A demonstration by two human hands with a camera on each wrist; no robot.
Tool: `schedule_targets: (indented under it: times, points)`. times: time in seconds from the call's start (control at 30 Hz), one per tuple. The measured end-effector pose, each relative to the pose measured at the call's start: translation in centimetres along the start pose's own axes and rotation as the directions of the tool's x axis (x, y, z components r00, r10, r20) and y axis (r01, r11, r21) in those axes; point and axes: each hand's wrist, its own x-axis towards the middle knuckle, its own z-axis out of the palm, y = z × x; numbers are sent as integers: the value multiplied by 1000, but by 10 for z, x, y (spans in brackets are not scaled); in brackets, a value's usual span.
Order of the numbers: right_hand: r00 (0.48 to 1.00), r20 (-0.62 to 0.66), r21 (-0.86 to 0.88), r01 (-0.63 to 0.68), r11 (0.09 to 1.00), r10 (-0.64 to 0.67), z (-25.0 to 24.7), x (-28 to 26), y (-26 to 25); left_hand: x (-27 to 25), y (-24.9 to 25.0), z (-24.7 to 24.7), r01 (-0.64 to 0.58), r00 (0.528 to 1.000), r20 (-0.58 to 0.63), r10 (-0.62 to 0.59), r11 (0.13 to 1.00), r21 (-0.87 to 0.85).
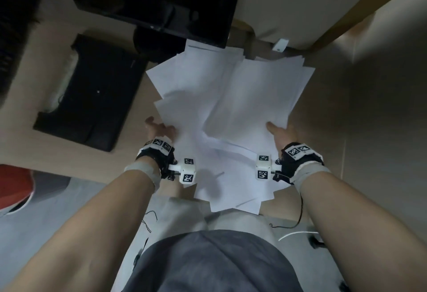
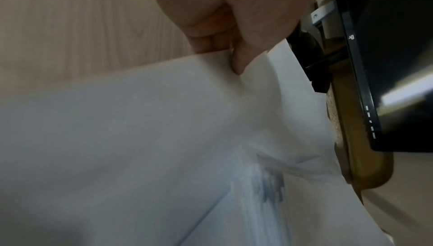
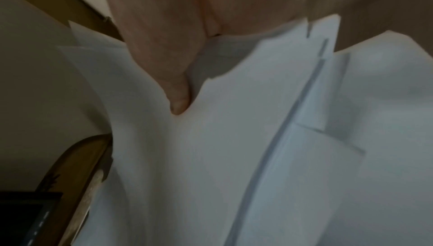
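A loose, fanned pile of white paper sheets (image 1: pixel 231 97) spreads between my hands, its sheets askew and buckled in the middle. My left hand (image 1: pixel 159 130) grips the pile's left edge. In the left wrist view the thumb (image 2: pixel 243 55) presses on top of the paper (image 2: pixel 140 129) with fingers curled underneath. My right hand (image 1: pixel 280 132) grips the right edge. In the right wrist view its thumb (image 3: pixel 173 87) lies on top of the sheets (image 3: pixel 234 138) and the fingers are hidden below. The pile's near end overhangs the desk edge toward my lap.
A black monitor (image 1: pixel 157 0) stands just beyond the paper, also visible in the left wrist view (image 2: pixel 386 64). A flat black device (image 1: pixel 92 93) lies on the wooden desk (image 1: pixel 46 49) to the left. A pale panel (image 1: pixel 300 2) is at the back right, and a red object (image 1: pixel 13 183) at the far left.
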Motion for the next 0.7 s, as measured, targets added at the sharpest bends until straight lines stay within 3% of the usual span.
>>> schedule_targets:
  times: [0.07, 0.2, 0.27, 0.37, 0.43, 0.5, 0.6, 0.7]
  points:
    - [999, 47, 13, 11, 1000, -12, 6, -7, 1, 4, -2, -7, -52, 998, -32, 59, 983, 173]
    - [971, 240, -70, 23, 997, -5, 39, -10, 8, 17, -13, -30, -45, 999, 6, 45, 956, 289]
    - [945, 326, -131, 36, 991, 9, 60, -8, 16, 24, -19, -40, -32, 999, 41, 21, 961, 274]
    - [897, 442, -225, 92, 970, 18, 93, -11, 30, 44, -33, -56, 17, 999, 47, -22, 995, 97]
    - [861, 509, -263, 124, 957, 28, 112, -18, 36, 43, -37, -67, 51, 998, 40, -56, 993, 103]
    - [833, 553, -262, 155, 952, 17, 129, -27, 40, 46, -44, -76, -2, 1000, -1, 2, 980, 197]
    - [881, 467, -336, 254, 907, -74, 137, -32, 44, 40, -48, -83, -110, 991, -34, 132, 921, 375]
    - [976, 165, -554, 213, 805, -145, 118, -20, 40, 50, -40, -81, -101, 985, -72, 159, 856, 507]
